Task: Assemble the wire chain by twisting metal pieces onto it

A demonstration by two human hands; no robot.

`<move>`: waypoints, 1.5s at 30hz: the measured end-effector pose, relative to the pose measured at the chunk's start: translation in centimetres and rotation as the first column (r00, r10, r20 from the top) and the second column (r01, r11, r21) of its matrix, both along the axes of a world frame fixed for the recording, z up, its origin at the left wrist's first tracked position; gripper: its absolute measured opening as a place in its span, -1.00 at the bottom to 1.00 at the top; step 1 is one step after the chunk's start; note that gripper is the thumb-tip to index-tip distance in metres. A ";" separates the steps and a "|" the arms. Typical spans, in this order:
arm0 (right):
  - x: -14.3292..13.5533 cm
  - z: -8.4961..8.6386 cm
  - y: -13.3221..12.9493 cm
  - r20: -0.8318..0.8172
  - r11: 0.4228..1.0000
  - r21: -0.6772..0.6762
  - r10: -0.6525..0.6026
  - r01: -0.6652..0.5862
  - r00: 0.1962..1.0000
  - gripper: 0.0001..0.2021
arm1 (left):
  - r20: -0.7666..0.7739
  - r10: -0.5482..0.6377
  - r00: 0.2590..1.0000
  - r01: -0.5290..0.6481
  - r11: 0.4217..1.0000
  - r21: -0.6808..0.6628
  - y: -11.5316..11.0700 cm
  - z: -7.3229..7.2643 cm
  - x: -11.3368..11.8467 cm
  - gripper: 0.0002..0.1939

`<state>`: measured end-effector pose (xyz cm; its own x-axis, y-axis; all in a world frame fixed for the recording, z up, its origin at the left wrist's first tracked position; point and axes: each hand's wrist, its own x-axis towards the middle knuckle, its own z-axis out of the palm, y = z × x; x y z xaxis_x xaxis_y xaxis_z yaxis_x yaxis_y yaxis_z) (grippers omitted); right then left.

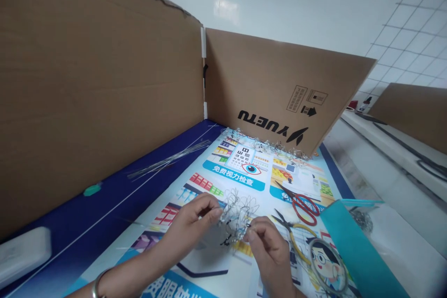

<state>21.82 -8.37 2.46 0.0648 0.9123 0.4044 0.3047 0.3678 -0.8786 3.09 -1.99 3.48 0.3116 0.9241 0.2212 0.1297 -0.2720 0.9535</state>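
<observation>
Between my two hands is a tangle of thin silvery wire [240,209], bent into loops, with small dark bits low in it. My left hand [199,214] pinches its left side between thumb and fingers. The fingers of my right hand [267,244] are closed on the lower right of the same wire tangle. Just right of that hand lie pliers with yellow handles [301,242], jaws apart. Red-handled scissors [305,207] rest beyond them, blades spread. A coil of wire [346,279] sits near the right hand, on the printed sheet [188,195].
Cardboard walls [104,79] stand left and at the far end [261,74]. Small wire pieces [268,144] line the far wall's foot. Straight wires [171,158] lie left, beyond a green lump [92,189]. A teal box [356,247] stands right; a white object [24,253] lies lower left.
</observation>
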 end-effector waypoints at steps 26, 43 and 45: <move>-0.9 -0.6 -0.6 0.241 0.990 0.117 0.050 -0.080 0.969 -0.90 | -0.671 0.100 0.735 0.308 0.833 0.461 -0.8 0.2 -2.4 -0.67; -1.4 -0.3 -0.7 0.242 0.977 0.182 0.069 -0.115 0.968 -0.89 | -0.618 -0.225 0.753 0.377 0.918 0.125 -0.9 2.4 -3.4 -0.50; -1.4 -0.3 -0.7 0.236 0.976 0.184 0.070 -0.115 0.969 -0.88 | -0.586 -0.238 0.775 0.367 0.924 0.110 -0.9 2.4 -3.5 -0.51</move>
